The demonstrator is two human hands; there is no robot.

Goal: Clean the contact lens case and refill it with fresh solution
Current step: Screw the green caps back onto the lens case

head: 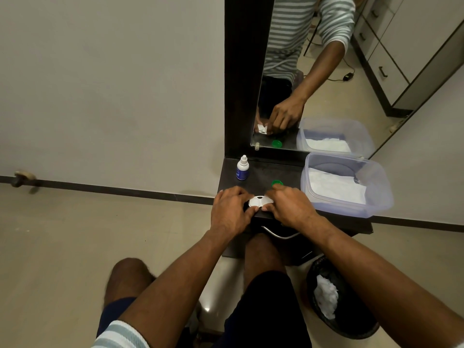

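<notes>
Both hands pinch white lens case [259, 201], left hand [229, 212], right hand [288, 209], green cap [277, 183] nr.

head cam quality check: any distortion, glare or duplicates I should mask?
Head view: wide-angle bend, the floor skirting curves; dim warm light, soft shadows. The mirror duplicates the hands, green cap and plastic tub. Small glare on the floor between the legs. Both hands, left hand and right hand, cover most of the white lens case.

tub [376, 187] blocks rt, bottle [242, 169] back-left
</notes>
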